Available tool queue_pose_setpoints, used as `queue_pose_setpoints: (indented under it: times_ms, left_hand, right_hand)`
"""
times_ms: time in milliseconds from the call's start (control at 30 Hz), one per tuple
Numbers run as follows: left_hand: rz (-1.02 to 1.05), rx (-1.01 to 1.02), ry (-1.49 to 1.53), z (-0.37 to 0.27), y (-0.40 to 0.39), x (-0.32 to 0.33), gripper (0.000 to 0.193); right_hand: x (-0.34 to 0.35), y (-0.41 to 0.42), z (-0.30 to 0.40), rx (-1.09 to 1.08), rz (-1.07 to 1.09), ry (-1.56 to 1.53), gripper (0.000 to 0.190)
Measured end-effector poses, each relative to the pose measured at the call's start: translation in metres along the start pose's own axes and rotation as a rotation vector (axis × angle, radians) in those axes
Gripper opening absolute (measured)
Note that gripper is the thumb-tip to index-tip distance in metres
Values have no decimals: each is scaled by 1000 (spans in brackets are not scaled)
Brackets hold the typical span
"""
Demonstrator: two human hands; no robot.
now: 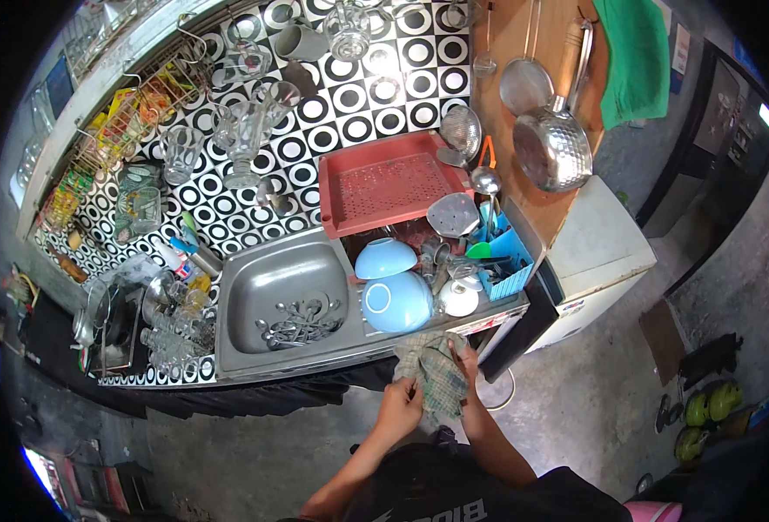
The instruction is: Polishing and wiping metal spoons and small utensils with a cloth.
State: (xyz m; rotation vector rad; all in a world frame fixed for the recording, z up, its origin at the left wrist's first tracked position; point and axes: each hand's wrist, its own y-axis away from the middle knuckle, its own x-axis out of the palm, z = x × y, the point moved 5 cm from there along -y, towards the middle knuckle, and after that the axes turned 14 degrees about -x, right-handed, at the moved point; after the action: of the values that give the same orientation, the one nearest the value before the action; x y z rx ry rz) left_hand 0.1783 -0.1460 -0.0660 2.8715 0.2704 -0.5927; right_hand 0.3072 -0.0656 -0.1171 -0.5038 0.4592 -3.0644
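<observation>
My left hand (402,406) pinches the lower left side of a checked, greenish-beige cloth (428,368). On the cloth's right side, my right hand (466,360) grips its edge. The bunched cloth hangs in front of the counter's front edge, and I cannot tell whether anything is wrapped inside it. Just beyond it, two light blue bowls (397,307) (384,256) rest upside down on the drainboard. A white bowl or cup (458,298) lies to their right. Several metal spoons and forks (299,326) are piled in the steel sink (247,261) on the left.
A red perforated tray (391,186) leans against the tiled wall. Utensils stand in a blue basket (511,284). Glassware (175,339) crowds the counter's left end. Pans, including a hammered saucepan (560,153), hang on a wooden panel at right, above a white refrigerator (606,261).
</observation>
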Motion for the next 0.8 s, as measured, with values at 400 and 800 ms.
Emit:
queue_pose_setpoints:
  times_ms: [400, 800]
  left_hand:
    - [-75, -201, 119, 32, 16, -12, 17]
    - [19, -312, 500, 30, 9, -76, 19]
  right_hand:
    - [26, 11, -1, 97, 233, -27, 25]
    - [29, -14, -17, 250, 94, -353, 30]
